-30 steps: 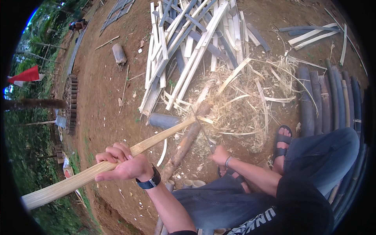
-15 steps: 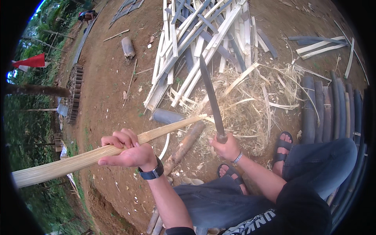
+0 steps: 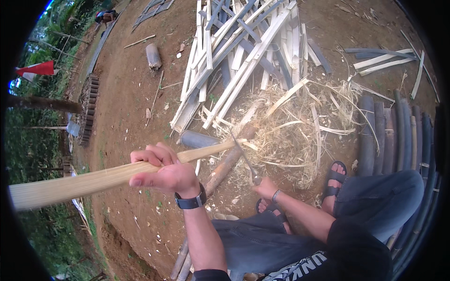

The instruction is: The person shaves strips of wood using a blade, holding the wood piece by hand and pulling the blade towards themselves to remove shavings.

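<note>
The long pale bamboo strip lay slantwise across your front, its long axis running from between eight and nine o'clock to between two and three, with the broad end at the left rim and the narrow tip over a log near the centre. Your left hand held it from below, fingers curled over it together and thumb stretched toward nine o'clock. Your right hand, toward five o'clock, had its fingers closed around the handle of a knife; the blade pointed to eleven and crossed the strip's tip, though whether they touched could not be told. At six o'clock stood hollow bamboo ends, their insides too small to make out. Brown soil spread beneath, with curly shavings at three o'clock, dark poles beyond them, split bamboo heaped at twelve, and a red-and-white flag at ten.
</note>
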The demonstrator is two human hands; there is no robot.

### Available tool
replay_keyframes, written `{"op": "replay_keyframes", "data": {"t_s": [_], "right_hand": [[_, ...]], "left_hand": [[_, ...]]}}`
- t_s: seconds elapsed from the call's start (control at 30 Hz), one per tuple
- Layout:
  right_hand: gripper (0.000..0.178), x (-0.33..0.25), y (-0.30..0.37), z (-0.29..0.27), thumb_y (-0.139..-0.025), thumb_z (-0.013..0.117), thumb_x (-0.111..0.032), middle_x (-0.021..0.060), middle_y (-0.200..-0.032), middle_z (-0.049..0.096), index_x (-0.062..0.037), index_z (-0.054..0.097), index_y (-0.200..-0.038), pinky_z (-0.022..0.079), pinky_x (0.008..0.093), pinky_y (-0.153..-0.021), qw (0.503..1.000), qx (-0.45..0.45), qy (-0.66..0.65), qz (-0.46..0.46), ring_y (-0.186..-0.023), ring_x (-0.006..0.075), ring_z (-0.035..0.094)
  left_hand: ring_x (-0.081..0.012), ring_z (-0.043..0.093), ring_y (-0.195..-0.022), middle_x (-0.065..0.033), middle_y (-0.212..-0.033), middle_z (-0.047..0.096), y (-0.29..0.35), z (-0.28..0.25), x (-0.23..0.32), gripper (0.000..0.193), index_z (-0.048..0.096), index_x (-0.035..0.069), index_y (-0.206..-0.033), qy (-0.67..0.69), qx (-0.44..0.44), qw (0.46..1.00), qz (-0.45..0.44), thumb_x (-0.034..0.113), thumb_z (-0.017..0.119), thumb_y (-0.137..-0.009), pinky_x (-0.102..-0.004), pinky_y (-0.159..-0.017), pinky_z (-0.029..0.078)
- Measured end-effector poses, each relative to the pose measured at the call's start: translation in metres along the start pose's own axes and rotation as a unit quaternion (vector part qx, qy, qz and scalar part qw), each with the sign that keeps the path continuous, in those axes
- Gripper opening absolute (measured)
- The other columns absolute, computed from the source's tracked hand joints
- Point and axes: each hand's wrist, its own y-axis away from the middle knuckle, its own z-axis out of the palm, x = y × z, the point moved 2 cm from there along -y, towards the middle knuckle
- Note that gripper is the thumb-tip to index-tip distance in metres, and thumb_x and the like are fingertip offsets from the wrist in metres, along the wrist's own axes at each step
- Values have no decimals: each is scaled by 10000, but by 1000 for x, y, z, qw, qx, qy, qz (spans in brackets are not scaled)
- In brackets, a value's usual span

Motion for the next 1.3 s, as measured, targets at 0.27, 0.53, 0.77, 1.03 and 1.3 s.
{"op": "replay_keyframes", "data": {"t_s": [0.27, 0.53, 0.77, 1.03, 1.3], "right_hand": [[269, -55, -6, -25, -787, 699, -214, -4, -483, 525, -55, 563, -617, 389, 291, -432, 989, -56, -137, 7, -427, 105, 492], [284, 2, -16, -15, -751, 714, -239, 37, -473, 520, -19, 585, -626, 402, 312, -455, 993, -110, -25, 31, -424, 116, 477], [339, 40, -17, -5, -724, 733, -303, 69, -533, 568, -9, 588, -634, 429, 347, -500, 999, -39, 27, 10, -473, 152, 509], [300, -2, -20, -6, -752, 734, -262, 11, -530, 539, -32, 573, -645, 423, 286, -523, 988, -122, 39, 85, -494, 107, 497], [318, -1, -17, -7, -787, 707, -201, -4, -490, 506, -69, 516, -570, 343, 279, -417, 984, -80, -148, 61, -416, 85, 437]], "left_hand": [[-68, 160, -433, 43, -505, 179, 1, -10, -5, 620, 222, 139, -691, -6, 30, 1000, 5, 732, 233, -872, -229, -419, 123], [-75, 150, -465, 43, -524, 171, 8, -17, -5, 594, 225, 141, -710, -40, 43, 998, 1, 707, 234, -891, -239, -427, 109], [-72, 164, -453, 39, -516, 186, 7, 11, 0, 589, 227, 134, -702, -50, 55, 997, 31, 687, 220, -905, -232, -407, 121], [-79, 166, -444, 38, -508, 171, 2, 5, -2, 584, 202, 156, -677, -74, 71, 994, 38, 694, 188, -904, -230, -401, 120], [-70, 171, -458, 42, -523, 189, 3, -1, -2, 615, 228, 137, -708, -58, 65, 996, 17, 729, 228, -875, -224, -419, 125]]}}
